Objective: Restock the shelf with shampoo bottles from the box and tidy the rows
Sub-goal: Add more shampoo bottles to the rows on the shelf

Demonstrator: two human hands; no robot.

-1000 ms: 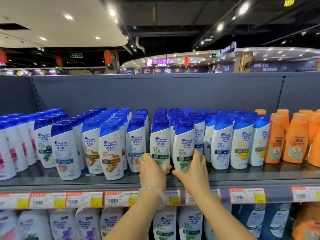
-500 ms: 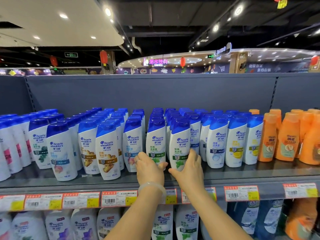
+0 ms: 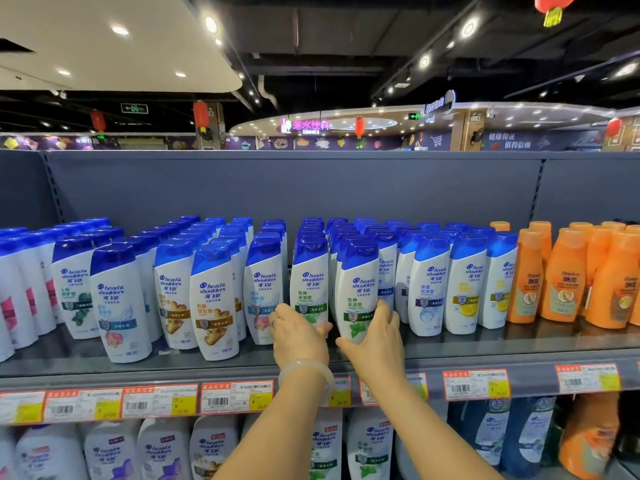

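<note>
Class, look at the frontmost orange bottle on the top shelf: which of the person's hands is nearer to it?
Right. The right hand grips a green-label shampoo bottle, several rows left of the orange bottle. The left hand sits farther left still.

The white bottles (image 3: pixel 357 289) across the middle of the frame read "head & shoulders" under blue caps. A pink neon sign (image 3: pixel 306 126) at upper centre says "DRINKS" below Chinese characters. Yellow price tags (image 3: pixel 341 398) along the shelf edge, lower centre, show "26.00".
</note>
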